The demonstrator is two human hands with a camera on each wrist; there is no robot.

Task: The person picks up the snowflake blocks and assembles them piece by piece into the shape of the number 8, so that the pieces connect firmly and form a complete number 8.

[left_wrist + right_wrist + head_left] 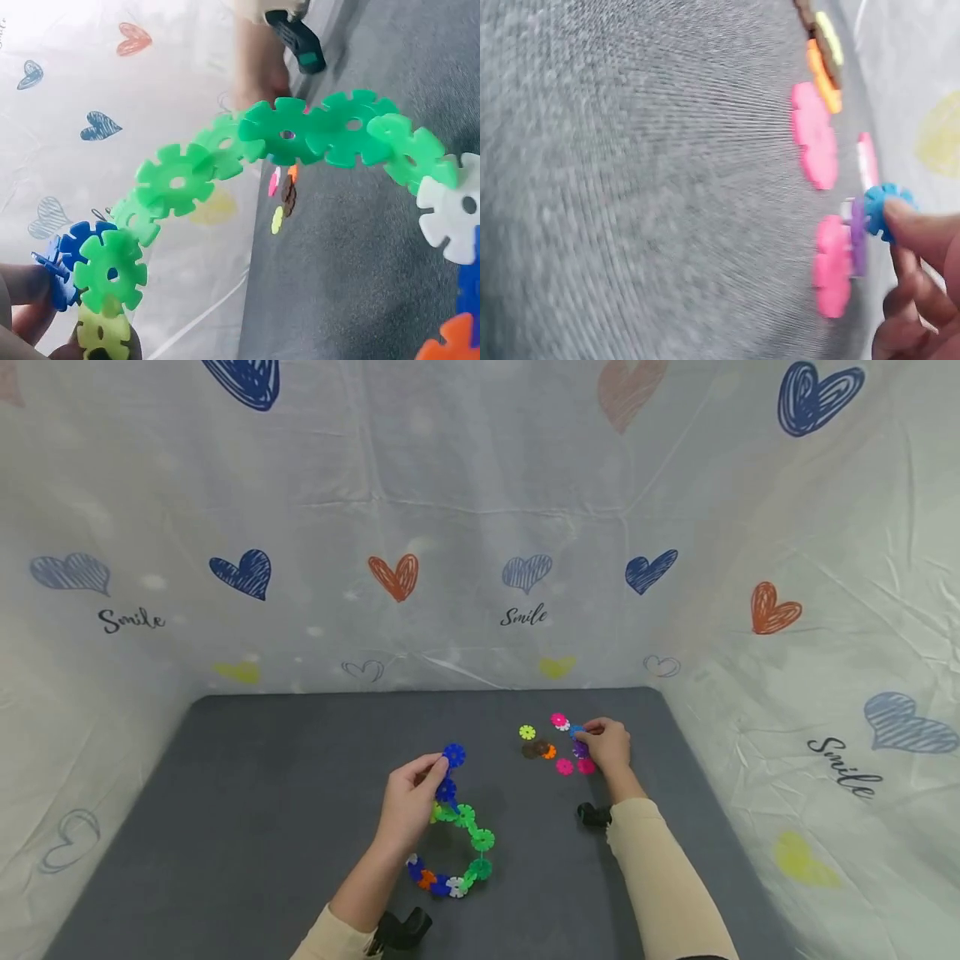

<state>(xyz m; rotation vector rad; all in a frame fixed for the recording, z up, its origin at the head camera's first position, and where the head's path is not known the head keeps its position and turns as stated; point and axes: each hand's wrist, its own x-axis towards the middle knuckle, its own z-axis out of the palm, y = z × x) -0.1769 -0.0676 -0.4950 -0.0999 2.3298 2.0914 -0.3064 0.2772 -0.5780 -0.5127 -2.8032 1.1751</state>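
My left hand pinches the blue end of a chain of interlocking plastic snowflake discs. The chain's top blue disc stands above the fingertips. Below, green discs curve round to a white disc, then blue and orange ones, making a ring shape. A yellow disc is beside the left fingers. Over the loose discs at the right, my right hand pinches a light blue disc between thumb and finger. Just beside it are a purple disc and a pink disc.
More loose discs lie at the back right of the dark table: a yellow one, brown ones, an orange one and pink ones. A white cloth printed with hearts hangs behind.
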